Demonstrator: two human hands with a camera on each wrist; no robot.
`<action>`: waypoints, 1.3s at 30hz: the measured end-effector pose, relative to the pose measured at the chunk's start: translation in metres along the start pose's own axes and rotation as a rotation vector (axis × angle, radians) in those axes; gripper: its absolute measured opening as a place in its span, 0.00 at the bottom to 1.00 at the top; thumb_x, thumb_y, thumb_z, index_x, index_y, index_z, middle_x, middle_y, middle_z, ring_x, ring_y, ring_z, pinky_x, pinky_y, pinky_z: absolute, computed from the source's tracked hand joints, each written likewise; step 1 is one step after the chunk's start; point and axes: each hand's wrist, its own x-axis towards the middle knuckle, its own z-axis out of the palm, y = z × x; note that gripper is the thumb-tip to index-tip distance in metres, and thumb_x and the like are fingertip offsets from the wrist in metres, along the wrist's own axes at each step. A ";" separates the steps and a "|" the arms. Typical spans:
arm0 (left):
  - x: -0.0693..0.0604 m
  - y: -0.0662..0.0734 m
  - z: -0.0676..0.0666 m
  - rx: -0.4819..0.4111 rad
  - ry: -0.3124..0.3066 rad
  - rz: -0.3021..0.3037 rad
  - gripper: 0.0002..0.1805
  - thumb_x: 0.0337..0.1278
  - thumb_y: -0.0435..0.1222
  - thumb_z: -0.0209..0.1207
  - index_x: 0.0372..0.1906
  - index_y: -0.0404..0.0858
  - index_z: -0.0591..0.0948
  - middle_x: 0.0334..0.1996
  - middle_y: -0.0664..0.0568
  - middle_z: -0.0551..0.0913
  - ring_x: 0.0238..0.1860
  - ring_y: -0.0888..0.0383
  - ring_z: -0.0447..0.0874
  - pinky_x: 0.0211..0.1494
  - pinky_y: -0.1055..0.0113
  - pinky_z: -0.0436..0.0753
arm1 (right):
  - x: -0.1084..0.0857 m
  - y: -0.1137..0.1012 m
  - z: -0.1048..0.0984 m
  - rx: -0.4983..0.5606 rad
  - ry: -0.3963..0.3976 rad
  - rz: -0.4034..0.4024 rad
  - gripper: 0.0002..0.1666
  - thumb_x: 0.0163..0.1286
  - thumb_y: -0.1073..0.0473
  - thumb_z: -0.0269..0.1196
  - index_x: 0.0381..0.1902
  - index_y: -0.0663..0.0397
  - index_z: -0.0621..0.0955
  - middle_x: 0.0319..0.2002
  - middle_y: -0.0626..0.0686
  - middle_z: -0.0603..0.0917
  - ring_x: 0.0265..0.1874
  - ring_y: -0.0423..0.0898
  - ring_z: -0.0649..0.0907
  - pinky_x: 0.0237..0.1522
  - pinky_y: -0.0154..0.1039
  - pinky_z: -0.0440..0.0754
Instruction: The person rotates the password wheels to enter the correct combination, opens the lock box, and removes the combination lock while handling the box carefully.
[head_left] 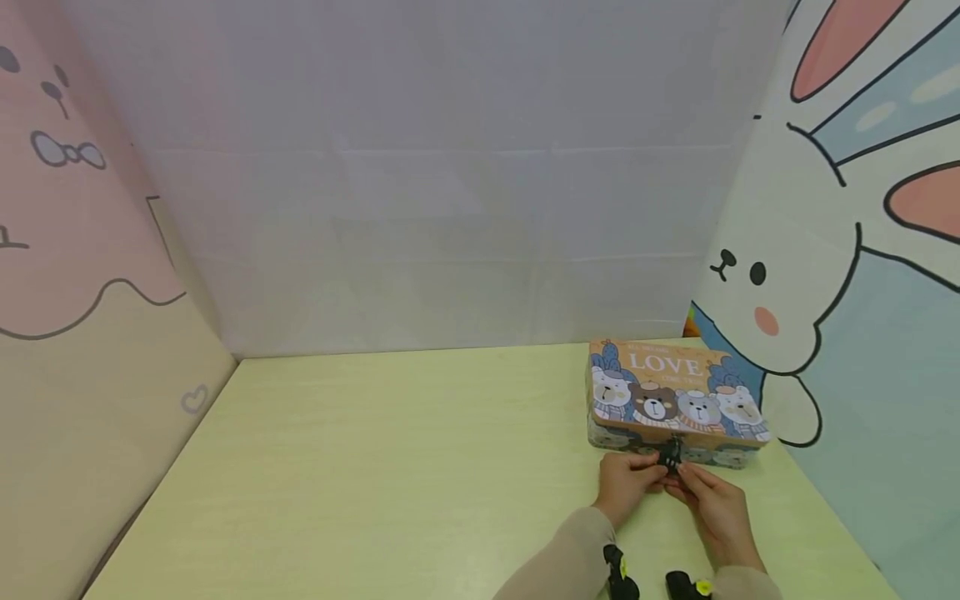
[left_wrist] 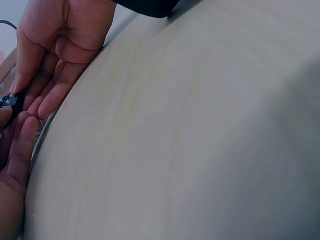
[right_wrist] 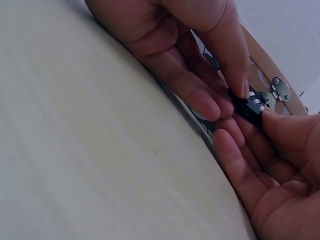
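A black combination padlock [head_left: 670, 457] with number dials hangs at the front latch of a printed tin box [head_left: 678, 390]. My left hand [head_left: 624, 487] pinches the padlock from the left, and my right hand [head_left: 718, 512] pinches it from the right. In the right wrist view, the thumbs press near the white-marked dials of the padlock [right_wrist: 250, 106], beside the metal latch [right_wrist: 281, 90]. The other fingers curl below, partly hiding it. At the left edge of the left wrist view, both hands meet around the padlock [left_wrist: 15, 102]. The box lid is down.
The box stands at the right back of the pale yellow table [head_left: 375, 467]. Close to its right side is a wall panel with a cartoon rabbit [head_left: 795, 317]. A whitish sheet [head_left: 450, 192] hangs along the back, and a pink and cream panel [head_left: 90, 350] stands at left.
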 end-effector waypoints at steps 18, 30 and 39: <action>0.003 -0.005 -0.001 0.065 -0.050 0.053 0.10 0.53 0.21 0.66 0.42 0.26 0.87 0.34 0.42 0.88 0.24 0.50 0.88 0.25 0.74 0.86 | 0.000 0.001 0.001 0.009 0.032 -0.015 0.29 0.74 0.76 0.49 0.25 0.43 0.86 0.26 0.43 0.86 0.29 0.40 0.88 0.40 0.34 0.88; 0.004 0.005 -0.009 0.171 -0.086 0.043 0.09 0.54 0.23 0.67 0.42 0.27 0.87 0.32 0.43 0.89 0.21 0.53 0.87 0.23 0.75 0.85 | -0.001 0.004 0.008 -0.064 0.062 -0.029 0.23 0.75 0.76 0.48 0.64 0.83 0.61 0.28 0.48 0.86 0.28 0.40 0.88 0.42 0.37 0.88; 0.019 0.011 -0.019 0.339 -0.223 0.098 0.10 0.57 0.23 0.66 0.45 0.26 0.86 0.34 0.45 0.89 0.18 0.61 0.84 0.21 0.78 0.81 | -0.001 0.007 0.018 0.014 0.116 -0.038 0.22 0.74 0.75 0.50 0.63 0.84 0.64 0.24 0.47 0.86 0.27 0.40 0.88 0.39 0.36 0.89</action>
